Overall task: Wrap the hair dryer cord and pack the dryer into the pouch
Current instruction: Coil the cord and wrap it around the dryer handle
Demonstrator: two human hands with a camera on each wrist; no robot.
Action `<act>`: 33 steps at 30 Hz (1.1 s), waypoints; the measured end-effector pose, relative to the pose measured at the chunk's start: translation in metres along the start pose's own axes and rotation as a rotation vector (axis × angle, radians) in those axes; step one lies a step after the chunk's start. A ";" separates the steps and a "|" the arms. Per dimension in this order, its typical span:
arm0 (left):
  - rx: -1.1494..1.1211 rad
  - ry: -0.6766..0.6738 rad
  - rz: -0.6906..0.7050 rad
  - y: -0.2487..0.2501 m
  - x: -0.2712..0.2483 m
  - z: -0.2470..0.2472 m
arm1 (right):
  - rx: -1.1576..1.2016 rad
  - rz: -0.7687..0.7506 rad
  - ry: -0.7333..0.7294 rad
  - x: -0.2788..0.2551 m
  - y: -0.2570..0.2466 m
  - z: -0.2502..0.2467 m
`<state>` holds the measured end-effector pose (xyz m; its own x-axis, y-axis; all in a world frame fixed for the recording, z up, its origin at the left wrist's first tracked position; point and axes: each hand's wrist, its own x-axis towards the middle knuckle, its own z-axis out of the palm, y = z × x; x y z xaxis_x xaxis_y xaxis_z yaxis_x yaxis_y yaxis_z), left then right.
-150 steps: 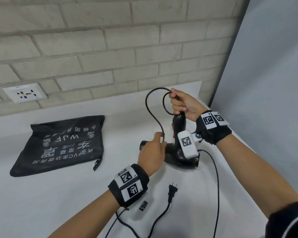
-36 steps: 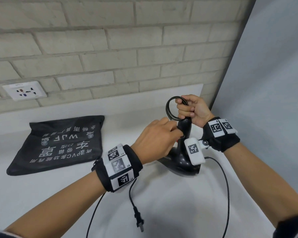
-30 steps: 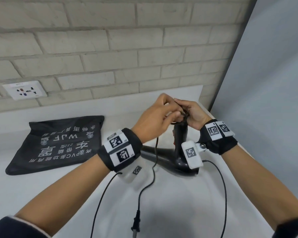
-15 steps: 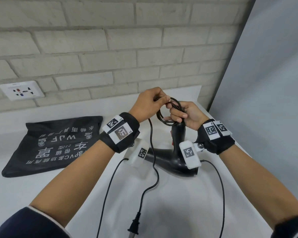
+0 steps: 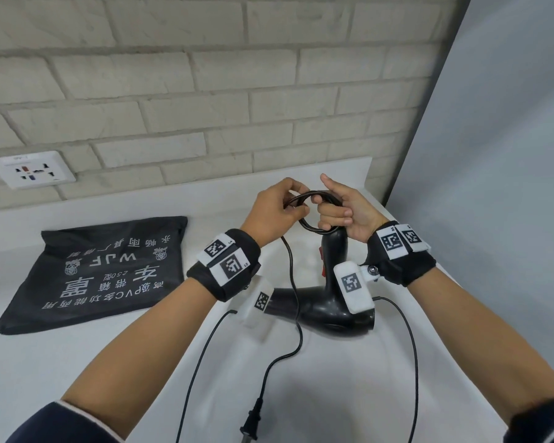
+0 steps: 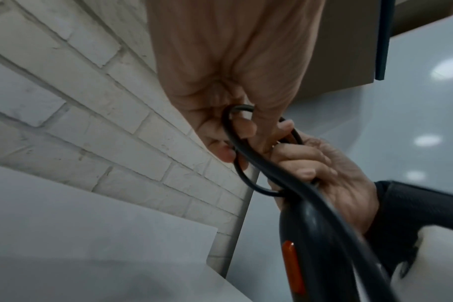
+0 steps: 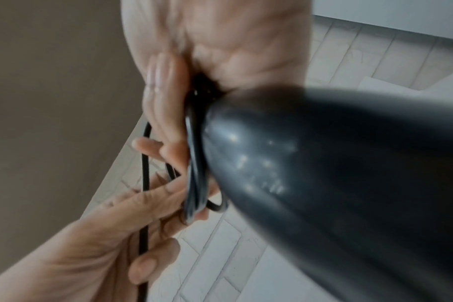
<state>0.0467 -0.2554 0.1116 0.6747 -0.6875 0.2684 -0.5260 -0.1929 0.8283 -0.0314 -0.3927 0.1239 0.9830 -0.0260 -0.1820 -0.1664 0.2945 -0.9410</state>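
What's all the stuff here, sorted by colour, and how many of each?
Black: 3 - hair dryer, its cord with plug, pouch
White: 1 - wall socket
Total: 4

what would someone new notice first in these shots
Two bare hands meet mid-frame, the left hand and right hand pinching a coiled black power cord above the glossy black hair dryer on the white counter. Left of them lies a flat black fabric pouch.

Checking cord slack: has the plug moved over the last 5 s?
Yes. The plug now lies nearer the viewer than the dryer and further left than it was.
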 end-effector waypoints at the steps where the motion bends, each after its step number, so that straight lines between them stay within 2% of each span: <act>1: 0.059 0.009 0.035 0.000 0.001 0.000 | -0.015 -0.003 0.004 0.000 0.000 0.002; 4: 0.178 0.008 0.101 -0.001 0.002 0.001 | -0.017 -0.011 0.000 0.000 0.000 0.003; 8: 0.145 0.033 0.100 -0.002 0.000 -0.001 | 0.039 -0.017 -0.022 0.003 0.004 -0.001; 17: -0.302 -0.044 -0.107 -0.004 -0.001 -0.002 | 0.035 -0.026 -0.005 -0.004 0.004 0.001; 22: -0.361 -0.119 -0.187 -0.002 -0.005 -0.012 | -0.168 -0.075 0.039 -0.003 0.005 0.004; 25: -0.359 -0.112 -0.204 -0.002 -0.009 -0.019 | -0.175 -0.073 0.063 -0.002 0.005 0.003; 29: -0.374 -0.184 -0.196 -0.004 -0.012 -0.038 | -0.123 -0.065 0.050 -0.005 0.003 -0.003; 33: -0.427 -0.041 -0.174 0.005 -0.005 -0.039 | -0.126 -0.064 -0.014 -0.003 0.005 0.003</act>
<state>0.0610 -0.2255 0.1342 0.7086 -0.6993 0.0944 -0.1400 -0.0081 0.9901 -0.0348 -0.3883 0.1211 0.9927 -0.0277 -0.1171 -0.1107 0.1708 -0.9791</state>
